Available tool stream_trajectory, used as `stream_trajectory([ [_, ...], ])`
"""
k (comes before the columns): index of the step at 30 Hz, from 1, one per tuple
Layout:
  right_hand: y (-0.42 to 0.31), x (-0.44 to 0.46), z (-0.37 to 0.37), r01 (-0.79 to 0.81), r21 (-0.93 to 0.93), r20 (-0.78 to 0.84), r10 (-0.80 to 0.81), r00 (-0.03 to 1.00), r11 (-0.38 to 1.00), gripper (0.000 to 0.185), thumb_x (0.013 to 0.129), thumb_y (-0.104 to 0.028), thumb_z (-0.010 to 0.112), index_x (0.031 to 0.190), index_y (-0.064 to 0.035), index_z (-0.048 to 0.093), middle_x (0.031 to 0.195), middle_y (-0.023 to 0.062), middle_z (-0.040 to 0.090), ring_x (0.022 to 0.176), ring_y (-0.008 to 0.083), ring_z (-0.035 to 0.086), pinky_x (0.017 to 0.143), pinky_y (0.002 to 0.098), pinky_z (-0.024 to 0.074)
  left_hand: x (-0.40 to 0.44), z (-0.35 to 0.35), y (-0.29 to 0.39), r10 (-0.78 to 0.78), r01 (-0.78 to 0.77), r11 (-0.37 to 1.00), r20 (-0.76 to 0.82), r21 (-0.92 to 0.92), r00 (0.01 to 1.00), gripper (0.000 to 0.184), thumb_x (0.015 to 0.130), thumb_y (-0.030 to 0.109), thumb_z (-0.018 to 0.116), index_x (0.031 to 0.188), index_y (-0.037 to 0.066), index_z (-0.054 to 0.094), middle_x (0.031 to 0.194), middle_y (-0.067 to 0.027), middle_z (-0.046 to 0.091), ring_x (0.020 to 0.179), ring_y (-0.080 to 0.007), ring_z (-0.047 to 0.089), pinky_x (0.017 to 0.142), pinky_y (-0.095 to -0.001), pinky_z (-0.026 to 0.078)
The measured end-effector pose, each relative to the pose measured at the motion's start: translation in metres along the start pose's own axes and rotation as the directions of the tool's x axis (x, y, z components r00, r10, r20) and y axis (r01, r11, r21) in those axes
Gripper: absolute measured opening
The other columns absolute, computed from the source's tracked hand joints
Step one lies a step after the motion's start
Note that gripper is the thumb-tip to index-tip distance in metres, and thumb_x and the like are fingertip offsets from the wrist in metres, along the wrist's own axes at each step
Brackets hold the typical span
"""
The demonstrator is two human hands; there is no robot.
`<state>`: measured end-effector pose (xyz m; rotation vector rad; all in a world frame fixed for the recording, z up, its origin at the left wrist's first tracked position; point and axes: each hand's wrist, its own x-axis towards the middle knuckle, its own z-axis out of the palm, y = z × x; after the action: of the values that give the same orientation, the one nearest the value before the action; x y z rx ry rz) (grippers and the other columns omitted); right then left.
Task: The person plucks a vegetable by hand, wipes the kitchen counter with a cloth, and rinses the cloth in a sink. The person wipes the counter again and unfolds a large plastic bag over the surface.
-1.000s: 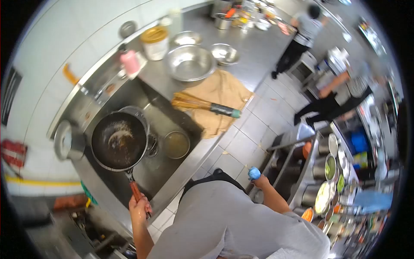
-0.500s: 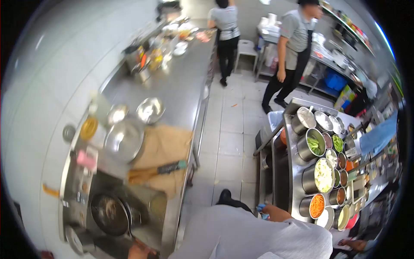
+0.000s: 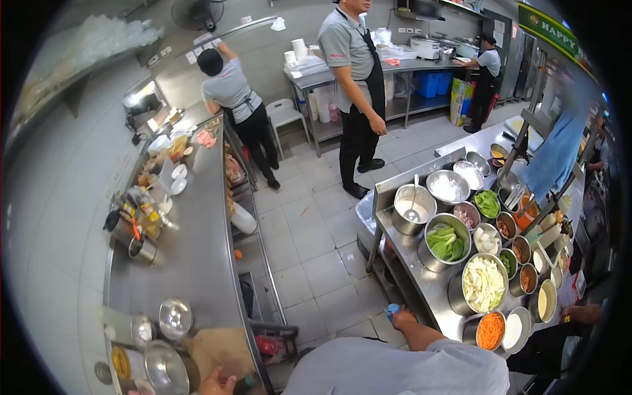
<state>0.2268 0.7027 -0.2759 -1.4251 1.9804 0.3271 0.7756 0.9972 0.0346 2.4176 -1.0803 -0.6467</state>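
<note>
My left hand [image 3: 216,383] is at the bottom edge over the brown cloth [image 3: 220,352], partly cut off, with its visible fingers apart. Close by lie a large steel bowl [image 3: 166,368] and a dark thing with a green end [image 3: 249,380]. Two smaller steel bowls stand behind, a shiny one [image 3: 176,318] and another [image 3: 143,329]. Low at my right side, my right hand [image 3: 403,320] is closed around a crumpled blue cloth [image 3: 393,309]. It hangs beside the prep counter, near the pot of shredded carrot [image 3: 490,330].
The steel counter [image 3: 191,243] runs along the left wall, with bottles [image 3: 148,210] farther back. Pots of cut cabbage [image 3: 484,283] and green leaves [image 3: 445,242] crowd the right counter. One person [image 3: 355,85] stands in the aisle; another [image 3: 234,92] is at the far left counter.
My view has swung up and right, so the wok and sink have left the frame. My left hand is now by the brown cloth instead of the wok handle. My right hand keeps the blue cloth.
</note>
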Motion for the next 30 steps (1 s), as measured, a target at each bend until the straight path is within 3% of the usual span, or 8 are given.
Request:
stream_trajectory([
  [7,-0.026,0.058,-0.016,-0.063,0.106,-0.011,0.065,0.998,0.992,0.071,0.106,-0.049,0.04,0.16,-0.004,0.031,0.157,0.0267,0.041,0.144,0.0414,0.045,0.121,0.0448,0.0344,0.197,0.005,0.006,0.417,-0.421,0.906,-0.259,0.045,0.871,0.036,0.077,0.016,0.076,0.108,-0.001,0.071,0.09,-0.017,0.069,0.075,-0.0261,0.071,0.061,-0.0377,0.055],
  [9,-0.039,0.081,-0.024,0.165,-0.306,0.372,-0.042,0.927,0.938,0.064,0.106,-0.049,0.038,0.149,-0.0031,0.05,0.152,0.0242,0.049,0.14,0.0387,0.05,0.119,0.0456,0.0373,0.249,-0.005,0.037,0.454,-0.452,0.89,-0.211,0.06,0.866,0.032,0.079,0.008,0.073,0.109,-0.003,0.069,0.099,-0.0168,0.066,0.079,-0.0262,0.07,0.064,-0.0362,0.055],
  [14,-0.115,0.053,-0.073,-0.157,-0.04,0.208,0.162,0.965,0.987,0.061,0.107,-0.049,0.035,0.135,-0.0033,0.064,0.146,0.0229,0.055,0.136,0.0385,0.054,0.116,0.0472,0.04,0.398,-0.024,0.105,0.443,-0.445,0.895,-0.087,-0.011,0.893,0.038,0.081,0.0,0.07,0.118,-0.002,0.063,0.116,-0.0165,0.06,0.09,-0.0256,0.067,0.071,-0.0346,0.054],
  [16,-0.138,0.084,-0.078,-0.226,0.044,0.122,0.219,0.968,0.973,0.061,0.106,-0.05,0.035,0.135,-0.0041,0.064,0.146,0.023,0.056,0.135,0.0396,0.054,0.115,0.0479,0.0406,0.477,-0.015,0.111,0.668,-0.667,0.744,-0.006,0.051,0.744,0.053,0.079,0.006,0.072,0.13,-0.003,0.059,0.133,-0.0232,0.052,0.101,-0.0321,0.067,0.075,-0.0397,0.057],
  [23,-0.253,0.152,-0.123,-0.27,0.239,0.102,0.253,0.962,0.933,0.062,0.105,-0.053,0.036,0.14,-0.0098,0.061,0.148,0.0166,0.057,0.136,0.0376,0.054,0.114,0.0483,0.0419,0.59,0.007,0.353,0.776,-0.773,0.629,0.123,-0.086,0.618,0.049,0.086,0.005,0.069,0.134,0.001,0.058,0.144,-0.0151,0.05,0.102,-0.0255,0.063,0.084,-0.0386,0.052],
  [25,-0.259,0.197,-0.102,-0.248,0.268,0.078,0.236,0.969,0.931,0.052,0.101,-0.046,0.046,0.133,-0.011,0.068,0.143,0.0177,0.06,0.132,0.0382,0.057,0.109,0.0483,0.0461,0.624,0.036,0.404,0.805,-0.794,0.592,0.149,-0.138,0.575,0.05,0.086,0.005,0.069,0.135,-0.003,0.056,0.144,-0.0203,0.049,0.105,-0.0299,0.062,0.091,-0.04,0.054],
  [27,-0.217,0.309,-0.013,-0.063,-0.001,0.299,0.061,0.952,0.998,0.048,0.103,-0.042,0.044,0.123,-0.0101,0.073,0.135,0.0198,0.065,0.127,0.042,0.059,0.107,0.0506,0.046,0.654,0.07,0.448,0.808,-0.795,0.587,0.179,-0.152,0.562,0.049,0.087,0.006,0.069,0.134,-0.002,0.058,0.142,-0.0198,0.05,0.105,-0.029,0.063,0.092,-0.0403,0.053],
  [30,-0.2,0.374,0.023,-0.195,0.1,0.329,0.153,0.932,0.976,0.04,0.093,-0.041,0.059,0.118,-0.0145,0.077,0.129,0.0182,0.069,0.118,0.0407,0.064,0.101,0.0507,0.0488,0.719,0.134,0.488,0.731,-0.711,0.675,0.316,-0.199,0.605,0.048,0.086,0.009,0.072,0.131,0.0,0.061,0.14,-0.0207,0.052,0.106,-0.0309,0.064,0.094,-0.0401,0.053],
])
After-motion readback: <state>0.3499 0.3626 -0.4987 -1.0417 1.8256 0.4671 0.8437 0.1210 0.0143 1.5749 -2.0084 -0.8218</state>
